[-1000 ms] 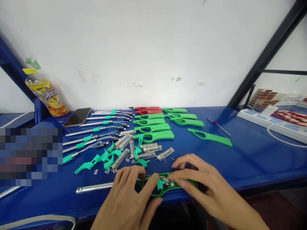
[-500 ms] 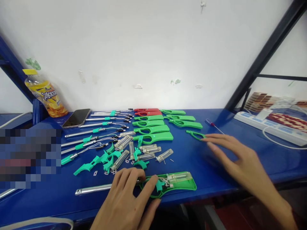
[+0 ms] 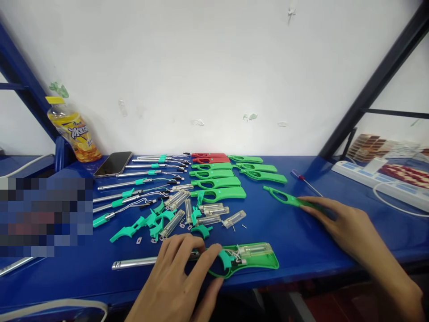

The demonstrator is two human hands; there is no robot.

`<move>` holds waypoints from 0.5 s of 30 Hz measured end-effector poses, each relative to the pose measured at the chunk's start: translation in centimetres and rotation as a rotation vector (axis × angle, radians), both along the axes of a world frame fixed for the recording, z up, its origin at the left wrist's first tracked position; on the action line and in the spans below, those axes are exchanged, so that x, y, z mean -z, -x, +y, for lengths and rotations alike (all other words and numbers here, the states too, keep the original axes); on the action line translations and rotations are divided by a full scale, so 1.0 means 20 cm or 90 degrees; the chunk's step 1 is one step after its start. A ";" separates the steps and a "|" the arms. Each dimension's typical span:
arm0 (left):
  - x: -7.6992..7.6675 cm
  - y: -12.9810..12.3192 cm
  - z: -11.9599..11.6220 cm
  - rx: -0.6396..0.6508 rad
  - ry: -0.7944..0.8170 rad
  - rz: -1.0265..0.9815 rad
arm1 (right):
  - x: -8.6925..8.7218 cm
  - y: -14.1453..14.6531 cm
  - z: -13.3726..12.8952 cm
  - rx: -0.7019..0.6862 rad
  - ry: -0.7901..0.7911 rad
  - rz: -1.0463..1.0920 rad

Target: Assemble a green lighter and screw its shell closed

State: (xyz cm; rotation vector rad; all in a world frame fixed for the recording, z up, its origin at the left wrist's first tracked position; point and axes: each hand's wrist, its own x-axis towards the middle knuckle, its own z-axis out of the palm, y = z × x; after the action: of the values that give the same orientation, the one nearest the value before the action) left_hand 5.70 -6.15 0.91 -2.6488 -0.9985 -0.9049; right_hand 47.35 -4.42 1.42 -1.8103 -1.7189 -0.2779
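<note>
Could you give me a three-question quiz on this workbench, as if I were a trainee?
1. True or false: the right hand rests on a loose green lighter shell half.
2. What does the left hand press down: A) the phone, B) the open lighter body with its metal tube, C) the screwdriver?
3. What colour are the two shells at the back of the middle row?

Key:
1. True; its fingers lie on the shell's near end.
2. B.
3. Red.
</note>
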 end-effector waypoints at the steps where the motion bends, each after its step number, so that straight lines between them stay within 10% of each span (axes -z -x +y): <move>1: 0.00 0.00 0.00 -0.002 0.000 0.000 | -0.01 0.01 0.00 -0.007 0.014 0.006; 11: -0.06 0.05 0.01 -0.039 -0.008 -0.030 | -0.05 0.10 -0.09 -0.019 -0.034 0.034; 15: -0.09 0.06 0.01 -0.076 -0.028 -0.079 | -0.09 0.27 -0.19 -0.168 -0.037 0.039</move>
State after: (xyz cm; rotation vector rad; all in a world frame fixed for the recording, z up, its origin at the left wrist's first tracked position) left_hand 4.42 -5.86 2.65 -2.4926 -1.1383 -1.0624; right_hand 41.88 -8.19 3.18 -1.5146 -1.8612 -0.1583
